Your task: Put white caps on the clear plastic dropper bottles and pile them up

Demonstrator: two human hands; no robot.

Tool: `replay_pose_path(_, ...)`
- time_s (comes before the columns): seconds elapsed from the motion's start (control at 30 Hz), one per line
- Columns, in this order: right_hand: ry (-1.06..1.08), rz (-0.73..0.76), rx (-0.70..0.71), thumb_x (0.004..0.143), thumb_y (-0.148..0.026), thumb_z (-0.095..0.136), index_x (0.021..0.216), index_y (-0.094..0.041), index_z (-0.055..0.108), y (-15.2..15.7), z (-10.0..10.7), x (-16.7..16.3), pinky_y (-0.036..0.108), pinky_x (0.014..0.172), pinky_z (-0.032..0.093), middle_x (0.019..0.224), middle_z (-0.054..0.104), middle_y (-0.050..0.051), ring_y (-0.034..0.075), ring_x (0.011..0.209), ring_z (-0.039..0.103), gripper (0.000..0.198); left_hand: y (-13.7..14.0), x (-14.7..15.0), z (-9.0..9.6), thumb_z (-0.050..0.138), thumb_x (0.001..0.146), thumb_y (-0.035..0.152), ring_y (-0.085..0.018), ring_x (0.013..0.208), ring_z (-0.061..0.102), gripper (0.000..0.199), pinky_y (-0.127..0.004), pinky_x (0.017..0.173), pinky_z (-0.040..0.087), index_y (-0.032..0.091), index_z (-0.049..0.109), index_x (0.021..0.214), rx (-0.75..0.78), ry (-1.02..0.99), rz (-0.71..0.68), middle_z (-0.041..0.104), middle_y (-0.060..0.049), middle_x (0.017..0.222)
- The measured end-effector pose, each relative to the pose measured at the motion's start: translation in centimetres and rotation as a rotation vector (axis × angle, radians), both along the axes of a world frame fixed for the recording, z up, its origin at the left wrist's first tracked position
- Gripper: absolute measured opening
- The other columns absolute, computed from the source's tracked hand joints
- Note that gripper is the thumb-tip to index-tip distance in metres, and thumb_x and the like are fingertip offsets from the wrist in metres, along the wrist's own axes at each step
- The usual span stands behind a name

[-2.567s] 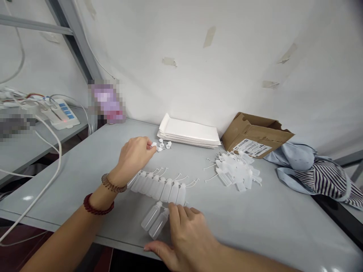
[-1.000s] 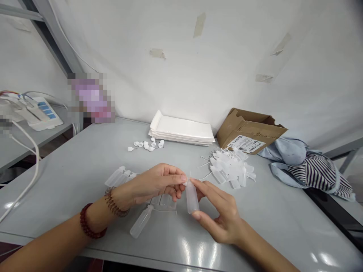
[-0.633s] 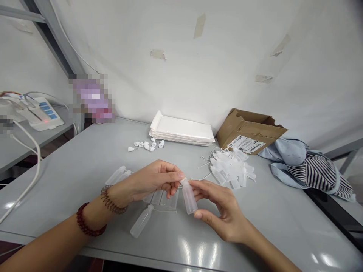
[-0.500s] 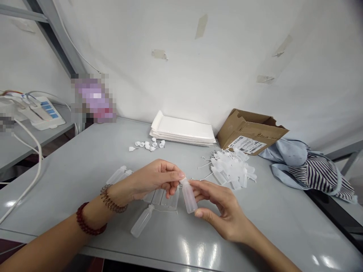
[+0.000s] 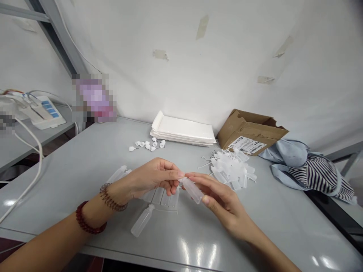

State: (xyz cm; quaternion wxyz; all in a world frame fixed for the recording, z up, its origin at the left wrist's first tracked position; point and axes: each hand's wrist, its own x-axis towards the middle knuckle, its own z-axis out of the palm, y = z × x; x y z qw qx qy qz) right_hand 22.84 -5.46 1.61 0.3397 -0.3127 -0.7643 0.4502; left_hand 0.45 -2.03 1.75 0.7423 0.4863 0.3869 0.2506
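A small translucent plastic squeeze bottle [image 5: 193, 191] is held tilted above the table, its neck toward the upper left. My left hand [image 5: 154, 176] pinches it at the neck between thumb and fingers, which hide the bottle's top. Around the body, my right hand [image 5: 224, 206] grips with thumb near the base and fingers along the far side. Below my left hand lies a single bottle [image 5: 142, 221] with a thin strip beside it. Behind it several bottles [image 5: 162, 196] lie in a row, partly covered by my left hand and wrist.
Several white caps with thin needle tips [image 5: 147, 145] lie farther back. A heap of translucent bottles [image 5: 234, 169] sits at the right, before an open cardboard box [image 5: 252, 130]. White padded envelopes [image 5: 184, 128] are stacked by the wall. A striped cloth bag [image 5: 320, 173] lies far right.
The held bottle has swung from nearly upright to a stronger slant, its base moving up and right. My right hand has shifted slightly with it; my left hand stays at the neck.
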Motion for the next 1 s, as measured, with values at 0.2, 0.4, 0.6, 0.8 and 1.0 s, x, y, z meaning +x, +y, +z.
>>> replay_pose_path(0.2, 0.141, -0.073, -0.182, 0.093, -0.037, 0.049, 0.116, -0.024, 0.062, 0.4, -1.0, 0.4, 0.04, 0.084, 0.055, 0.109, 0.068, 0.008, 0.02, 0.09, 0.066, 0.029, -0.2, 0.2, 0.0, 0.065, 0.08, 0.035, -0.01, 0.059, 0.058, 0.02, -0.022, 0.062, 0.048, 0.015, 0.07, 0.079, -0.002, -0.029, -0.021, 0.064, 0.0, 0.067)
replay_pose_path(0.4, 0.365, -0.07, -0.335, 0.093, -0.034, 0.051, 0.11, -0.026, 0.064, 0.9, -2.3, 0.0, 0.039, 0.081, 0.056, 0.105, 0.069, 0.006, 0.022, 0.092, 0.069, 0.023, -0.2, 0.3, 0.0, 0.067, 0.08, 0.031, -0.01, 0.061, 0.06, 0.017, -0.023, 0.063, 0.048, 0.014, 0.069, 0.078, -0.01, -0.066, 0.019, 0.066, -0.001, 0.069)
replay_pose_path(0.6, 0.343, -0.132, -0.253, 0.093, -0.03, 0.053, 0.103, -0.027, 0.069, 0.4, -2.0, -0.4, 0.038, 0.076, 0.059, 0.118, 0.062, 0.007, 0.02, 0.085, 0.071, 0.02, -0.1, 0.5, -0.4, 0.068, 0.079, 0.03, -0.009, 0.058, 0.058, 0.021, -0.021, 0.058, 0.047, 0.013, 0.064, 0.068, -0.053, -0.075, 0.099, 0.065, 0.0, 0.067)
replay_pose_path(0.8, 0.234, -0.105, -0.232, 0.089, -0.032, 0.057, 0.109, -0.025, 0.066, 0.2, -1.1, -0.3, 0.036, 0.079, 0.057, 0.121, 0.062, 0.008, 0.019, 0.091, 0.066, 0.023, -0.2, 0.6, -0.7, 0.067, 0.079, 0.031, -0.008, 0.056, 0.057, 0.022, -0.021, 0.058, 0.047, 0.013, 0.064, 0.068, -0.074, -0.072, 0.065, 0.064, 0.0, 0.067)
replay_pose_path(1.0, 0.274, 0.017, -0.356, 0.094, -0.033, 0.049, 0.12, -0.025, 0.061, 0.5, -1.0, -0.1, 0.04, 0.089, 0.051, 0.124, 0.062, 0.008, 0.023, 0.105, 0.063, 0.03, -0.4, 0.7, -0.4, 0.066, 0.081, 0.032, -0.007, 0.055, 0.055, 0.024, -0.018, 0.055, 0.046, 0.012, 0.064, 0.067, -0.103, -0.108, 0.045, 0.063, 0.0, 0.066)
